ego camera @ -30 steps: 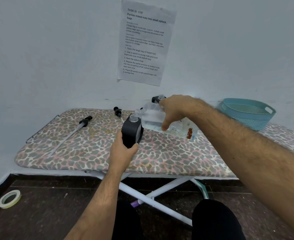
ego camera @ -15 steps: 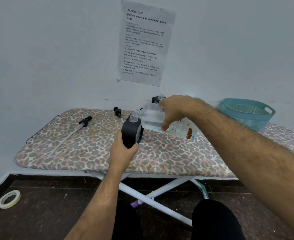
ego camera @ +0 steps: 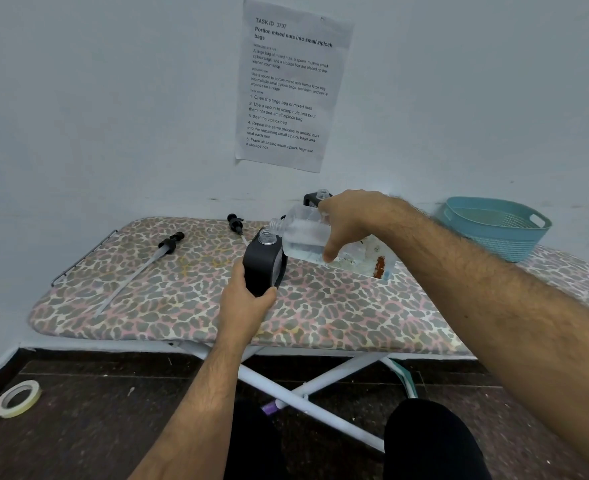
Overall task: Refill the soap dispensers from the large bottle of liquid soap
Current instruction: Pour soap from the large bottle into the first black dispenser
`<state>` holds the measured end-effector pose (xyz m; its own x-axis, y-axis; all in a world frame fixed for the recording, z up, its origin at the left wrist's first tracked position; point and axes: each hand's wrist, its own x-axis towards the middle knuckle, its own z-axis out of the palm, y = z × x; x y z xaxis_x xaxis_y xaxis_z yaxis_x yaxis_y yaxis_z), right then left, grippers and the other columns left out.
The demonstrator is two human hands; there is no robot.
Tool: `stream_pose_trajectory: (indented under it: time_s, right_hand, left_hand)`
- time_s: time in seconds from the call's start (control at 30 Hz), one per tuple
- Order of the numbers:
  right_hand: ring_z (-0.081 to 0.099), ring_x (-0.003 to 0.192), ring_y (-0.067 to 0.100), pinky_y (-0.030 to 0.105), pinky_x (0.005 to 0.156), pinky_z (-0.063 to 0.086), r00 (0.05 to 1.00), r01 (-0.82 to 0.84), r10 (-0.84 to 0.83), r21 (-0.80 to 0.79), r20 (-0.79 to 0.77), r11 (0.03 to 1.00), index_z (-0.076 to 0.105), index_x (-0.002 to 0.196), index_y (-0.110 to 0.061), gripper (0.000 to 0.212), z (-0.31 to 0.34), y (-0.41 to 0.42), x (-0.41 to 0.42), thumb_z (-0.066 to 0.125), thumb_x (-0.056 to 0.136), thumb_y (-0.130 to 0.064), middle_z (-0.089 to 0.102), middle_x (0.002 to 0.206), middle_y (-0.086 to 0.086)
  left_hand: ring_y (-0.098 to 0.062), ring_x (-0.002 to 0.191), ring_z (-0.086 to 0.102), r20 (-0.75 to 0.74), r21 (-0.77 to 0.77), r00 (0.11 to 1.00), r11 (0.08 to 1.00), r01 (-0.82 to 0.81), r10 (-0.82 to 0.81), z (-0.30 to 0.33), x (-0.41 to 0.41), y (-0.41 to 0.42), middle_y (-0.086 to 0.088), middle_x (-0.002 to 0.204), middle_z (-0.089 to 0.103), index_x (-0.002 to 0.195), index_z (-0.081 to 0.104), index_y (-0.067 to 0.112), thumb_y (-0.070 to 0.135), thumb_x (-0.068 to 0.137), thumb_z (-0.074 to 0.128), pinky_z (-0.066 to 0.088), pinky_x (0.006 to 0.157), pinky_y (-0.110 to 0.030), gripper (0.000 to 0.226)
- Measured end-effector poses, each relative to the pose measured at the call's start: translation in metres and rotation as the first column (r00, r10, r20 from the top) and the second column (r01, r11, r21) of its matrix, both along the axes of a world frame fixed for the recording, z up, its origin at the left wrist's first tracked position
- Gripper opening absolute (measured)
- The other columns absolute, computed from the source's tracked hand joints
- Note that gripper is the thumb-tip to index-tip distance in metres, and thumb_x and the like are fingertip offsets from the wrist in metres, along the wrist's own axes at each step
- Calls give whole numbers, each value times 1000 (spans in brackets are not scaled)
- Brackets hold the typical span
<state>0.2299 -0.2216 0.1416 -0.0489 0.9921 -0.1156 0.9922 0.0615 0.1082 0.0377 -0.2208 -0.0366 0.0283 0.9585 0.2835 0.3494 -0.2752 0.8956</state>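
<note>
My left hand [ego camera: 248, 303] gripping the black dispenser [ego camera: 263, 263] mid ironing board [ego camera: 168, 299], right hand [ego camera: 350, 221] clasping the tilted clear bottle [ego camera: 306, 237], part full, teal basket [ego camera: 493, 225] at far right edge, white wall [ego camera: 113, 98] behind

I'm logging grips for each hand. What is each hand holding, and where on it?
The left hand grips the black dispenser around its lower body. The right hand holds the tilted clear soap bottle around its middle.

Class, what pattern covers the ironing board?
A leopard-style spotted print in grey, pink and cream on the ironing board, seen in the head view.
</note>
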Motion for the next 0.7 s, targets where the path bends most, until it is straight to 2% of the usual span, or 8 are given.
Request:
stream_pose_trajectory:
  time_s: [0.23, 0.6, 0.7]
  right_hand:
    - [55, 117, 21, 38, 82, 47, 1000, 2, -2, -3, 12, 1000, 46, 139, -25, 90, 0, 1, 0, 83, 65, -57, 57, 133, -4]
    - [55, 117, 21, 36, 79, 44, 1000, -1, 1, -12, 11, 1000, 46, 140, -23, 87, 3, -2, -2, 83, 67, -55, 56, 135, -3]
    - [54, 117, 22, 36, 79, 44, 1000, 0, 0, -13, 19, 1000, 45, 140, -23, 87, 3, -2, -2, 83, 68, -55, 56, 134, -2]
  left_hand:
    - [17, 92, 56, -8, 2, 1000, 1000, -5, 5, 0, 0, 0, 30, 106, 57, 134, 43, 33, 14, 84, 71, 42, 66, -3, 60]
    - [14, 95, 56, 1, -2, 1000, 1000, 1, -1, 0, 0, 0, 28, 107, 57, 134, 43, 32, 14, 84, 71, 42, 70, -6, 60]
    - [14, 95, 56, 5, 2, 1000, 1000, 6, -6, 0, 0, 0, 30, 107, 56, 131, 43, 36, 13, 84, 71, 42, 72, -7, 59]
